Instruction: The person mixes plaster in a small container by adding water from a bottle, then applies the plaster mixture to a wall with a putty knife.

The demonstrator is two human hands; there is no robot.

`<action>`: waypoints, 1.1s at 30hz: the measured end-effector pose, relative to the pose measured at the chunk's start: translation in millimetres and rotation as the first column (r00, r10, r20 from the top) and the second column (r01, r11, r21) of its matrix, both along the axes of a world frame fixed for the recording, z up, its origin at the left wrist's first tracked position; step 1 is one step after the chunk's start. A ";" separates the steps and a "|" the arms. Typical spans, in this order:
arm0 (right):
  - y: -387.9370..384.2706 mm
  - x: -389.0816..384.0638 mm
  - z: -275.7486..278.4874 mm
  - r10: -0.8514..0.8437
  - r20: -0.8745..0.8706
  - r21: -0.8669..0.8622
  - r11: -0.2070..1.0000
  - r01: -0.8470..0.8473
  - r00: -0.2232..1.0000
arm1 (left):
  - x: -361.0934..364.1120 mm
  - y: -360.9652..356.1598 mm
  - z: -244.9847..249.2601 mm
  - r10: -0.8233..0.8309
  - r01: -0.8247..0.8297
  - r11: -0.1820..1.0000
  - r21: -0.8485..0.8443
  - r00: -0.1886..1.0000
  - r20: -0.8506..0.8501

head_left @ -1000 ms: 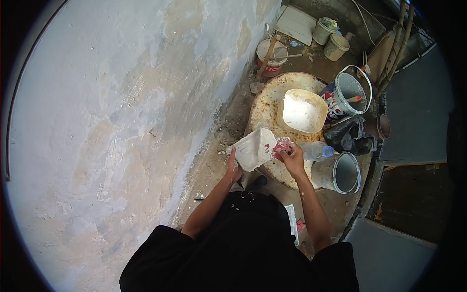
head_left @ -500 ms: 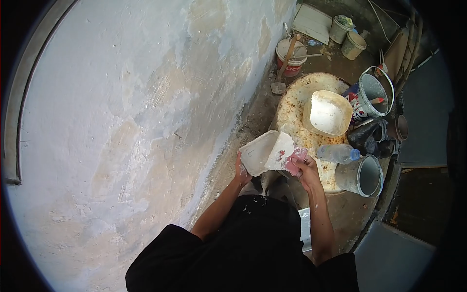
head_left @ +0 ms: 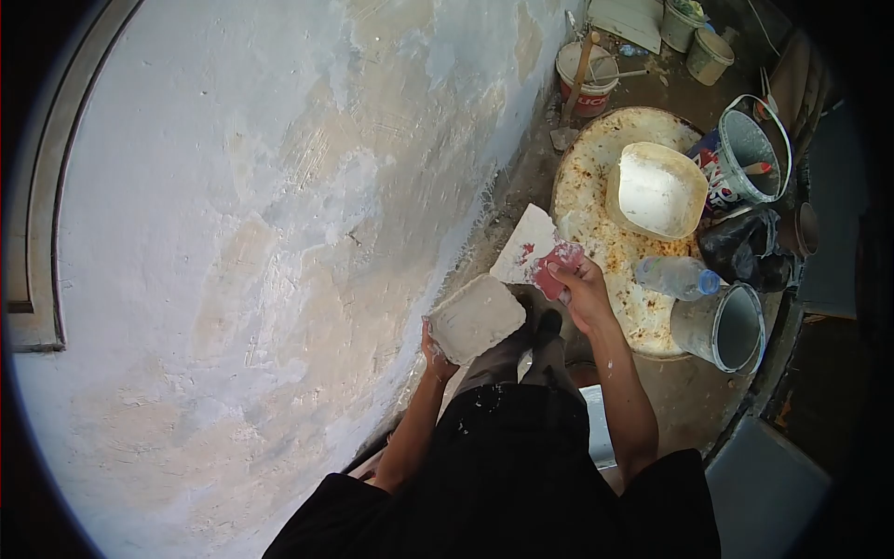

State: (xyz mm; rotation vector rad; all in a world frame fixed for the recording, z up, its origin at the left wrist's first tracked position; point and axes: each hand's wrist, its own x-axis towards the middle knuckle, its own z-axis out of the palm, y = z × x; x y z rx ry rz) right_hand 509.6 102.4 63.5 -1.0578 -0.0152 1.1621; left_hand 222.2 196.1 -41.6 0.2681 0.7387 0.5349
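Observation:
My left hand (head_left: 437,354) grips the near left edge of a shallow rectangular tub (head_left: 478,319) coated in whitish plaster, tilted so its broad face shows. In my right hand (head_left: 585,291) is a putty spreader (head_left: 528,244) with a red handle and a wide blade smeared white. The spreader's blade is up and to the right of the tub, close to its far rim. Left of both hands rises a wall (head_left: 307,252) patched with white and beige plaster. My palms and some of the fingers are hidden.
A rusty round drum top (head_left: 596,205) carries a cream basin (head_left: 659,191) and a plastic bottle (head_left: 677,278). Around it stand a grey bucket (head_left: 738,328), a handled paint bucket (head_left: 751,149) and a black bag (head_left: 740,250). Farther back is a white-and-red bucket (head_left: 587,79) with a wooden handle.
The tub has moved down and left, and the spreader has come up and left, turning away from it. A gap has opened between them. The view has shifted slightly.

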 end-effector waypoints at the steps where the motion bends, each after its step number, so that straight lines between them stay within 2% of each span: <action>1: 8.2 -0.2 -4.6 0.010 0.012 -0.002 1.000 -0.010 1.000 | -9.7 -4.7 1.6 0.033 -0.033 0.999 -0.004 0.999 -0.026; 7: 78.0 -22.9 -62.9 -0.021 0.017 -0.036 0.999 0.021 1.000 | -89.2 -31.3 -12.0 0.159 -0.161 0.987 -0.002 0.976 -0.146; 10: 137.2 -57.8 -137.8 0.015 0.251 -0.219 0.975 0.042 0.968 | -115.6 -34.6 -12.0 0.173 -0.161 0.984 0.072 0.955 -0.239; 13: 186.6 -105.2 -142.9 0.019 0.286 -0.298 0.952 0.070 0.958 | -129.8 -32.9 2.0 0.140 -0.087 0.982 0.170 0.933 -0.332; 14: 196.4 -123.8 -143.6 0.018 0.299 -0.309 0.948 0.079 0.954 | -138.8 -26.6 -1.2 0.144 -0.138 0.990 0.039 0.947 -0.288; 15: 205.5 -142.5 -147.2 0.015 0.317 -0.321 0.943 0.092 0.948 | -145.4 -21.4 0.6 0.128 -0.134 0.991 0.000 0.942 -0.311; 17: 214.8 -171.3 -136.0 0.013 0.359 -0.322 0.940 0.111 0.933 | -157.3 -12.0 3.5 0.099 -0.132 0.988 -0.075 0.935 -0.342; 19: 207.6 -194.1 -99.6 0.017 0.408 -0.305 0.945 0.118 0.913 | -179.8 -1.2 -13.2 0.090 -0.128 0.988 -0.085 0.929 -0.359; 20: 211.0 -210.9 -95.6 -0.032 0.385 -0.249 0.959 0.137 0.922 | -189.7 1.6 -19.7 0.086 -0.127 0.988 -0.092 0.927 -0.364; 23: 224.6 -244.1 -53.5 -0.122 0.526 -0.087 0.977 0.196 0.842 | -200.9 13.0 -16.9 0.033 -0.096 0.979 -0.179 0.946 -0.323; 26: 241.7 -265.3 -38.0 -0.127 0.498 -0.093 0.976 0.199 0.858 | -203.9 21.0 -8.7 -0.002 -0.038 0.992 -0.119 0.947 -0.322; 29: 235.8 -272.3 -19.0 -0.121 0.493 -0.042 0.986 0.162 0.862 | -220.0 27.6 -17.9 -0.003 -0.016 0.997 -0.080 0.974 -0.226; 33: 216.6 -284.8 -18.9 -0.138 0.432 0.156 0.985 0.076 0.891 | -221.2 34.1 -15.0 -0.020 -0.006 0.992 -0.125 0.977 -0.211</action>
